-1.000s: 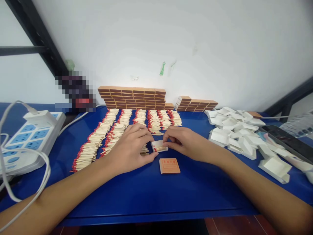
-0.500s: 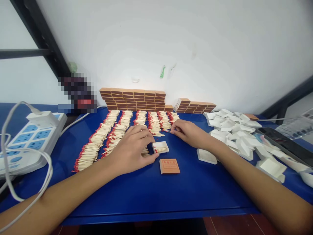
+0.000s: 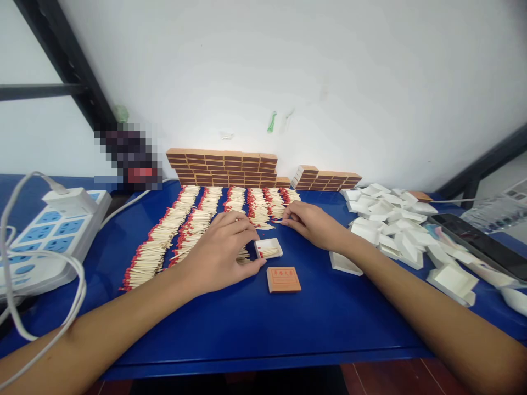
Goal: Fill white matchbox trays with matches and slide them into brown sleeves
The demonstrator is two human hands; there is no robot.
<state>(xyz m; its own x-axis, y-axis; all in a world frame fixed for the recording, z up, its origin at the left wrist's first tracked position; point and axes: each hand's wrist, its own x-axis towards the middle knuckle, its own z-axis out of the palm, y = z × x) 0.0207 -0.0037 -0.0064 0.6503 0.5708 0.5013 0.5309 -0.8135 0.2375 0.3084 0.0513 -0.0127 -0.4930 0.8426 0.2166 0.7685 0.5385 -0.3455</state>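
Observation:
My left hand [image 3: 226,247] curls around the left end of a small white matchbox tray [image 3: 276,244], thumb below and fingers above. A few red-tipped matches [image 3: 268,252] lie inside that tray. My right hand [image 3: 307,220] has thumb and fingertips pinched together at the near end of the rightmost rows of matches [image 3: 275,204]; what sits between the fingertips is too small to make out. Just in front of the tray lies an orange matchbox sleeve [image 3: 285,280] with red print. Another white tray [image 3: 345,263] rests under my right forearm, partly hidden.
Stacked matchboxes [image 3: 222,169] line the wall, with a shorter stack [image 3: 329,179] beside them. A pile of white trays [image 3: 382,214] and a black phone [image 3: 480,244] are on the right. A power strip [image 3: 57,233] with looping white cable occupies the left.
My right hand has shifted slightly left along the near ends of the matches. My left hand and the tray stay in nearly the same place; the whole view has moved a little.

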